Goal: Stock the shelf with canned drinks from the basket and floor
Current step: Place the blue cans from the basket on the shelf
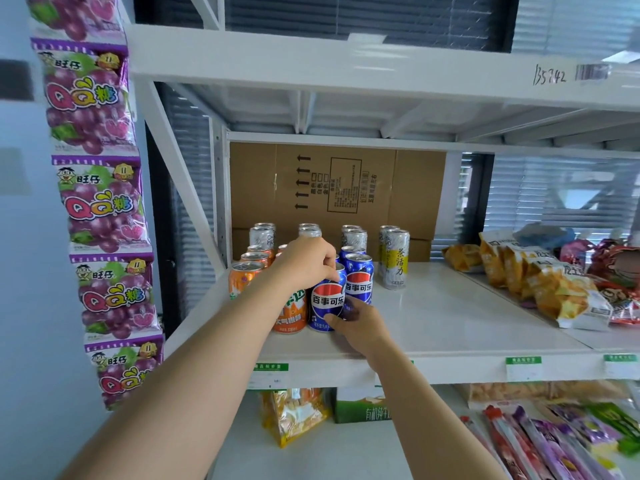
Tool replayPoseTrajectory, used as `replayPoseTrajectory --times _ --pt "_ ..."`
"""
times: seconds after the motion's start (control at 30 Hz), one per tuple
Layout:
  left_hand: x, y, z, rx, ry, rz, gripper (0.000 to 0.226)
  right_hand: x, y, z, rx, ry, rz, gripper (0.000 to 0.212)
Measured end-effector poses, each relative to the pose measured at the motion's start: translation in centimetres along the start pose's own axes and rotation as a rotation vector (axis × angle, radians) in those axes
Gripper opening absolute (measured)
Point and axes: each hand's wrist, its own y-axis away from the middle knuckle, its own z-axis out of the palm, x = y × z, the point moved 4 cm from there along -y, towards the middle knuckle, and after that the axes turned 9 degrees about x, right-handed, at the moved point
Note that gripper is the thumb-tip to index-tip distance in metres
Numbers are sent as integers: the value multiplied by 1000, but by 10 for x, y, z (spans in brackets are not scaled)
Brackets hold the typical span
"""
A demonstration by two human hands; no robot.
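Lower level, nearest: a clear yellow snack bag point(294, 415), a green and white carton point(360, 408) and long purple and red packets point(540, 445) lie there. Above them, green and white price labels point(523, 368) sit on the front edge of the white metal shelf point(467, 323).

Both bare forearms reach over that edge. The right hand point(362, 325) is clamped on the lower right side of a blue metal cola can point(325, 301), thumb across its front near the base. The left hand point(304, 259) grips the same can from above, fingers curled over its rim. The can is upright at the front of the shelf's left end, base at the shelf surface, close against an orange soda can point(289, 315) on its left; whether they touch cannot be told. A second blue cola can point(360, 282) stands just behind, to its right.

Further orange cans point(246, 273) run back along the left upright. Behind these, silver cans point(262, 235) stand in a row, ending at the right in a tall silver and yellow can point(394, 259). A brown cardboard box point(337, 188) closes the back of the shelf.

On the same shelf, well apart to the right, lie yellow crisp bags point(554, 292). A strip of purple grape sweet packets point(100, 202) hangs at the far left.
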Motion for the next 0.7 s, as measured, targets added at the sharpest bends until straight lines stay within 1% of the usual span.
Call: replayPoseTrajectory --times 0.1,0.17,0.27,0.33,0.4,0.47,0.57,0.7 --pt "0 5 2 46 19 -17 16 -8 6 -7 -40 -54 70 47" --pt "0 9 2 90 20 -31 17 -15 12 -16 -45 -98 118 37" --pt "0 17 0 152 4 -53 22 -20 21 -30 50 -234 191 23" --pt "-1 22 -3 272 65 -79 27 -21 27 -40 112 -300 217 21" --pt "-6 29 -7 434 208 -116 29 -20 35 -48 152 -297 205 20" --pt "-10 39 -8 538 306 -117 25 -21 44 -54 207 -296 183 17" --pt "-13 59 -7 602 376 -124 23 -23 59 -60 285 -330 160 11" --pt "-23 98 -14 660 470 -243 21 -23 89 -54 308 -365 164 16"
